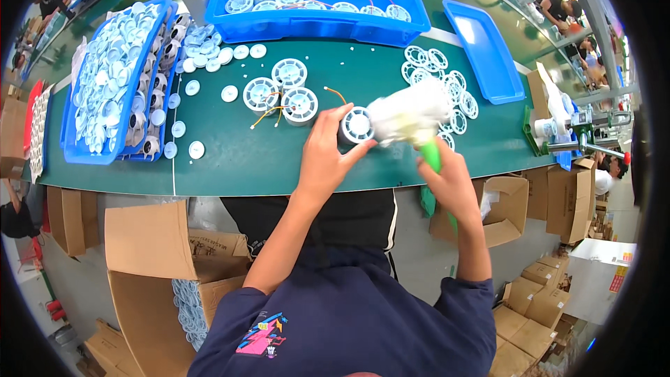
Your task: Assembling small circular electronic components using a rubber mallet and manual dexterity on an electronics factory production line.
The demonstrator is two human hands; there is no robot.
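My left hand [326, 150] grips a round white motor-like housing [357, 126] with a slotted ring face, thumb and fingers on its sides, on the green bench. An orange wire [336, 93] sticks out behind it. In my right hand [449, 174] is the green handle of a mallet [412, 110]. Its bulky white head, smeared by motion, is just right of the housing; whether they touch I cannot tell. Left of my left hand stand three similar housings [300, 105] with orange wires. Thin white slotted rings [457, 85] lie scattered beyond the mallet head, which hides some of them.
A blue bin [317, 30] of wired housings stands at the back. Stacked blue trays [70, 136] heaped with pale discs are on the left, loose discs [229, 93] beside them. An empty blue tray [488, 56] and a metal clamp [583, 143] are on the right. Cardboard boxes [146, 237] flank me.
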